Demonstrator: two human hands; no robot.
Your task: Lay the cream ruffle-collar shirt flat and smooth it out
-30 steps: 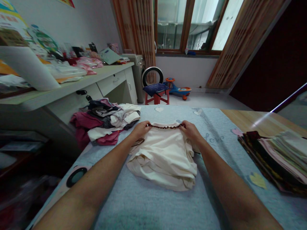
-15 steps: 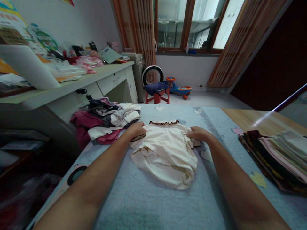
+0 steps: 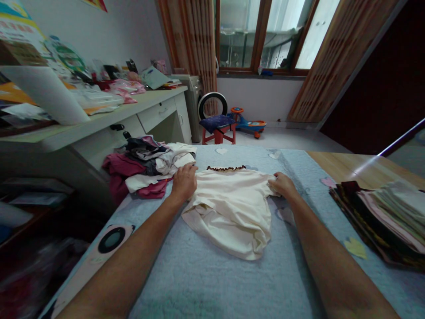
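A small cream top point(image 3: 230, 204) with a dark ruffled collar lies crumpled on the light blue blanket point(image 3: 212, 274). My left hand point(image 3: 184, 181) rests on its left shoulder, fingers curled against the cloth. My right hand point(image 3: 282, 184) grips the right sleeve end, fingers closed on the fabric. The lower hem is bunched toward me.
A heap of mixed clothes point(image 3: 146, 168) sits left of the top. A stack of folded clothes point(image 3: 381, 217) lies at the right on a wooden surface. A cluttered white desk point(image 3: 99, 119) stands at the left, a small red stool point(image 3: 217, 128) and a toy car beyond.
My hands let go of the collar and moved outward to the top's shoulders and sleeves. The top now lies flatter and wider.
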